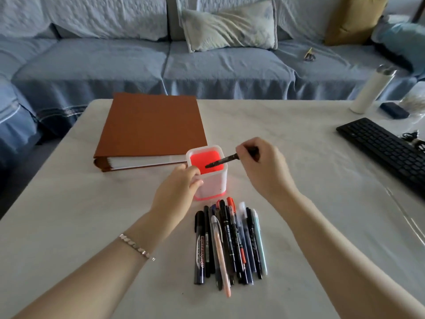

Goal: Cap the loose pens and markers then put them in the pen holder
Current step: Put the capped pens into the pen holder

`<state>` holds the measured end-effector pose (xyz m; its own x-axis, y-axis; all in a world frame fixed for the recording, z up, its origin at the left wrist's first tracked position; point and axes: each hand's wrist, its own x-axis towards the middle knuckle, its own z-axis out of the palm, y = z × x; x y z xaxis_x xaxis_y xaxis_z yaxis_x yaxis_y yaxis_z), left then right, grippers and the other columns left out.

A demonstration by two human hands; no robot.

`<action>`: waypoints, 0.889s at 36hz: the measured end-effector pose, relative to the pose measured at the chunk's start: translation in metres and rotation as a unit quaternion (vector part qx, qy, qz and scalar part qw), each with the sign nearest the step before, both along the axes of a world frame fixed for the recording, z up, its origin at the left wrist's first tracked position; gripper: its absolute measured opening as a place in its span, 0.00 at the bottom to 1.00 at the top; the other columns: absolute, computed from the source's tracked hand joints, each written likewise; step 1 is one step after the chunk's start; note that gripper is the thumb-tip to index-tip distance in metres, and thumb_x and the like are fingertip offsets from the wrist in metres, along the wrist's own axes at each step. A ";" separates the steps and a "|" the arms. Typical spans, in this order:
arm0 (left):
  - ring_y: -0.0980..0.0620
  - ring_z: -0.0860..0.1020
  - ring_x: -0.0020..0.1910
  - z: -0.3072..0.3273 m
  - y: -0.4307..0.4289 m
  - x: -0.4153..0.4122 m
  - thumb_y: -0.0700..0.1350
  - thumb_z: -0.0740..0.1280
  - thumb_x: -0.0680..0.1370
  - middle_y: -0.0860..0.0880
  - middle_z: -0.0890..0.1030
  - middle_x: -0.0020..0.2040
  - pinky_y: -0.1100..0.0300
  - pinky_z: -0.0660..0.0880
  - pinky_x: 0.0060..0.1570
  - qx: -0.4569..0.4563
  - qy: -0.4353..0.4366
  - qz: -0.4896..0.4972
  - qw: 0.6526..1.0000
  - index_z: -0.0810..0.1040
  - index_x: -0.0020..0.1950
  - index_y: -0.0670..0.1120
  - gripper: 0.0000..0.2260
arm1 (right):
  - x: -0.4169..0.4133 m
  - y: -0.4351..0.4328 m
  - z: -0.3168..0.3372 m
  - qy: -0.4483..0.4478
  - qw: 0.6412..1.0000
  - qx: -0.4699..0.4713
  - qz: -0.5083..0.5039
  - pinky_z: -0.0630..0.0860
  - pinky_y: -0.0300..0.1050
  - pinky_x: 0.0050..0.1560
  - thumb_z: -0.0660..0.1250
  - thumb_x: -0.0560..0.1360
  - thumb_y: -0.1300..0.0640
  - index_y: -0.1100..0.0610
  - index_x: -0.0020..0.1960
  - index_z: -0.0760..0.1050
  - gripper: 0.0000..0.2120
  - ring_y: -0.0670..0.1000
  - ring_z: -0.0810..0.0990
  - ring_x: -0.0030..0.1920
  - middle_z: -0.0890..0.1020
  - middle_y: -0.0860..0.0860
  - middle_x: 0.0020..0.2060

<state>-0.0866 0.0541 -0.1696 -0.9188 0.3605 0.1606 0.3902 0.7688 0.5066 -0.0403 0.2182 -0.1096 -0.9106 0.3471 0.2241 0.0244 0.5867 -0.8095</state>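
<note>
White-walled, red-bottomed pen holder [215, 184] stood on table [310, 203] | left hand [177, 188] gripped its left wall | right hand [261, 168] pinched black marker [223, 160], end over holder's mouth | loose pens [230, 242] lay bunched just nearside of holder | brown binder [151, 130] just behind holder

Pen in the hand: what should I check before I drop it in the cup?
1. Grip on the pen: the right hand pinches its rear end. Ok.
2. Cap on: the pen's tip is dark and blurred. Cannot tell.
3. Holder steady: the left hand grips its side. Ok.
4. Aim: the tip hangs over the holder's opening. Ok.
5. Room inside: the red bottom shows and no pens are seen in it. Ok.
6. Pile out of the way: it lies in front of the holder, not under the hands. Ok.
</note>
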 end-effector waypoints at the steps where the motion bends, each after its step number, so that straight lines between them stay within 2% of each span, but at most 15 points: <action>1: 0.51 0.73 0.45 0.001 -0.003 0.002 0.44 0.62 0.77 0.47 0.75 0.48 0.60 0.62 0.39 0.003 -0.001 0.000 1.000 0.75 0.51 0.43 0.07 | -0.006 -0.005 -0.002 -0.023 1.000 0.016 0.011 0.67 0.29 0.30 0.62 0.76 0.54 0.55 0.47 0.76 0.06 0.41 0.72 0.30 0.73 0.42 0.29; 5: 0.49 0.72 0.41 0.003 -0.026 0.012 0.41 0.63 0.76 0.47 0.74 0.43 0.61 0.61 0.39 0.057 0.018 0.013 0.998 0.75 0.47 0.41 0.04 | -0.009 -0.020 -0.007 -0.084 0.994 0.008 0.071 0.71 0.41 0.36 0.62 0.75 0.50 0.53 0.61 0.67 0.16 0.48 0.75 0.34 0.75 0.47 0.31; 9: 0.52 0.71 0.40 0.006 -0.058 0.021 0.40 0.63 0.76 0.49 0.74 0.44 0.63 0.64 0.38 0.072 0.051 0.024 0.996 0.76 0.47 0.42 0.04 | 0.013 -0.010 -0.020 -0.135 0.990 0.040 0.033 0.73 0.42 0.38 0.62 0.75 0.49 0.52 0.64 0.65 0.19 0.47 0.76 0.36 0.77 0.48 0.36; 12: 0.50 0.75 0.39 0.008 -0.081 0.032 0.35 0.67 0.73 0.49 0.75 0.44 0.64 0.65 0.39 0.081 0.062 0.050 0.993 0.77 0.47 0.40 0.04 | 0.037 0.003 -0.044 -0.282 0.950 0.135 0.017 0.75 0.47 0.48 0.60 0.75 0.45 0.56 0.65 0.65 0.22 0.52 0.78 0.46 0.79 0.53 0.50; 15: 0.54 0.76 0.38 0.003 -0.101 0.047 0.34 0.68 0.73 0.50 0.76 0.44 0.65 0.66 0.38 0.095 0.051 0.050 0.993 0.77 0.46 0.42 0.05 | 0.056 0.006 -0.066 -0.383 0.907 0.173 0.018 0.72 0.44 0.45 0.60 0.75 0.45 0.61 0.63 0.66 0.25 0.56 0.77 0.52 0.76 0.58 0.56; 18: 0.59 0.74 0.41 -0.006 -0.111 0.066 0.42 0.66 0.73 0.57 0.75 0.43 0.65 0.69 0.40 0.113 0.024 0.041 0.993 0.73 0.44 0.53 0.05 | 0.062 0.004 -0.081 -0.405 0.896 0.181 0.018 0.69 0.43 0.37 0.63 0.74 0.52 0.62 0.60 0.67 0.20 0.56 0.76 0.45 0.78 0.58 0.49; 21: 0.66 0.73 0.44 -0.014 -0.114 0.083 0.45 0.63 0.71 0.68 0.72 0.48 0.74 0.68 0.42 0.126 0.011 0.039 0.991 0.70 0.45 0.56 0.06 | 0.059 0.004 -0.090 -0.396 0.908 0.138 -0.025 0.70 0.44 0.37 0.66 0.70 0.53 0.62 0.56 0.70 0.18 0.55 0.75 0.40 0.78 0.55 0.42; 23: 0.68 0.73 0.45 -0.019 -0.115 0.092 0.45 0.63 0.71 0.64 0.73 0.48 0.77 0.67 0.44 0.122 0.008 0.028 0.992 0.70 0.45 0.56 0.07 | 0.057 0.005 -0.095 -0.386 0.915 0.115 -0.033 0.73 0.44 0.37 0.69 0.68 0.54 0.62 0.51 0.72 0.16 0.56 0.78 0.40 0.80 0.55 0.40; 26: 0.68 0.75 0.46 -0.025 -0.111 0.101 0.46 0.63 0.71 0.54 0.75 0.53 0.71 0.71 0.45 0.142 0.002 0.038 0.989 0.71 0.47 0.57 0.07 | 0.054 0.006 -0.096 -0.382 0.917 0.112 -0.021 0.70 0.43 0.32 0.69 0.66 0.56 0.61 0.41 0.75 0.09 0.53 0.77 0.34 0.80 0.54 0.34; 27: 0.68 0.75 0.46 -0.026 -0.110 0.103 0.47 0.63 0.71 0.54 0.74 0.55 0.68 0.72 0.45 0.150 0.000 0.046 0.988 0.71 0.47 0.57 0.07 | 0.053 0.007 -0.097 -0.386 0.917 0.101 -0.014 0.68 0.42 0.30 0.69 0.66 0.57 0.61 0.37 0.75 0.07 0.52 0.75 0.30 0.78 0.53 0.30; 29: 0.65 0.77 0.46 -0.027 -0.106 0.106 0.54 0.61 0.72 0.55 0.74 0.57 0.63 0.73 0.45 0.153 -0.006 0.053 0.987 0.71 0.48 0.58 0.07 | 0.051 0.009 -0.095 -0.401 0.913 0.072 -0.005 0.67 0.39 0.27 0.68 0.67 0.59 0.59 0.29 0.71 0.11 0.49 0.71 0.26 0.74 0.52 0.24; 32: 0.59 0.80 0.46 -0.028 -0.102 0.109 0.59 0.58 0.70 0.59 0.74 0.57 0.59 0.77 0.44 0.157 -0.025 0.056 0.986 0.70 0.49 0.58 0.11 | 0.050 0.013 -0.082 -0.383 0.922 0.055 0.006 0.67 0.36 0.24 0.67 0.71 0.59 0.59 0.30 0.71 0.12 0.48 0.72 0.24 0.75 0.52 0.24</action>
<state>0.0219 -0.0483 -0.1975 -0.9597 0.1960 0.2012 0.2799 0.6074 0.7434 0.0100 0.2308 -0.1914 -0.8197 0.3491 -0.4541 0.5576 0.6679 -0.4931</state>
